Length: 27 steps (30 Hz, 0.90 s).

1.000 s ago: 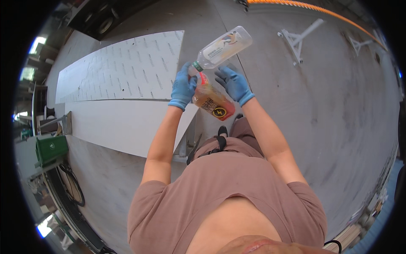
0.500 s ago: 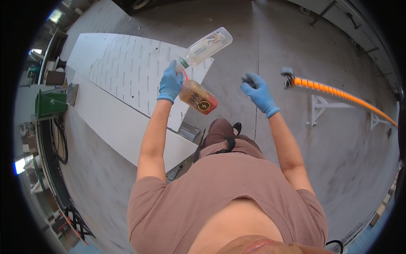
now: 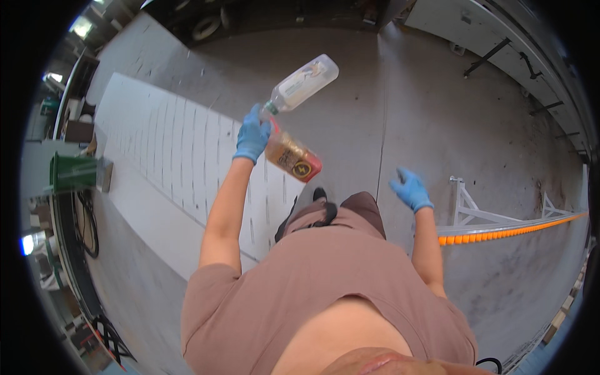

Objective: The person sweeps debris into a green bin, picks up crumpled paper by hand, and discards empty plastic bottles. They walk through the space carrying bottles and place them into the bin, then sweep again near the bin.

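Note:
My left hand (image 3: 251, 139), in a blue glove, is closed around the necks of two plastic bottles. One is a clear bottle (image 3: 307, 82) with a pale label and a green band at its neck, pointing up and to the right. Below it, a bottle with a yellow and red wrap (image 3: 292, 157) and dark print slants down to the right. Both hang in the air above the edge of a white panel (image 3: 169, 144). Off to the right, over the floor, my right hand (image 3: 412, 190), also blue-gloved, holds nothing; its fingers are slightly bent and apart.
An orange-topped rail (image 3: 500, 236) on white brackets (image 3: 462, 205) runs along the right. At the left edge stands a green bin (image 3: 74, 174). A long pale bench (image 3: 481, 37) curves across the upper right. Dark equipment (image 3: 281, 15) lines the far side.
I have moved and turned, so the white panel and orange rail sit differently in view. The right hand has dropped lower and further right. Both bottles remain in the left hand.

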Tool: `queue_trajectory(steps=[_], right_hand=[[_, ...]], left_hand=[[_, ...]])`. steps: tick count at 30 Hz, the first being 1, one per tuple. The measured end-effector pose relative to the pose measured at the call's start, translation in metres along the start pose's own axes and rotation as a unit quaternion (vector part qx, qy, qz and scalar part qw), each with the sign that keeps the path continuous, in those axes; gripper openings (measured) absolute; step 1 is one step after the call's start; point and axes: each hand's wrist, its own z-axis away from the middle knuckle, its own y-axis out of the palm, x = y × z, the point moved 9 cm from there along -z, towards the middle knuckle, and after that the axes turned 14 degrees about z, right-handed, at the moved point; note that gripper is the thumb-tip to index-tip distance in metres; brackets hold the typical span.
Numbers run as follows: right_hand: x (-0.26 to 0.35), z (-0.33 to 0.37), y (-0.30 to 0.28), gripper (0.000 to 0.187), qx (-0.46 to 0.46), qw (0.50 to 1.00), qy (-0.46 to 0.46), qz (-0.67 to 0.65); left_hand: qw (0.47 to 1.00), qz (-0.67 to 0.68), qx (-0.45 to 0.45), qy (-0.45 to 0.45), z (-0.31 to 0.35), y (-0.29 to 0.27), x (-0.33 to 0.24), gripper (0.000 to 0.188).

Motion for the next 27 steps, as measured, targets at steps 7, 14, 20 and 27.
queue_trajectory(steps=[7,14,20,27], right_hand=[[-0.079,-0.075,0.032,0.07,0.168,0.979,0.114,0.001],[-0.152,-0.253,0.001,0.071,0.258,0.951,0.148,0.079],[-0.167,-0.446,-0.081,0.069,0.251,0.955,0.101,0.125],[-0.058,-0.673,-0.162,0.068,0.26,0.942,0.014,0.212]], left_hand=[[0.997,0.047,-0.024,0.051,-0.112,0.037,-0.002,0.055],[0.996,0.012,-0.074,-0.055,-0.215,0.079,0.044,0.054],[0.97,0.001,-0.082,-0.227,-0.294,0.11,0.09,0.059],[0.952,-0.002,-0.179,-0.25,-0.331,0.107,0.123,0.057]])
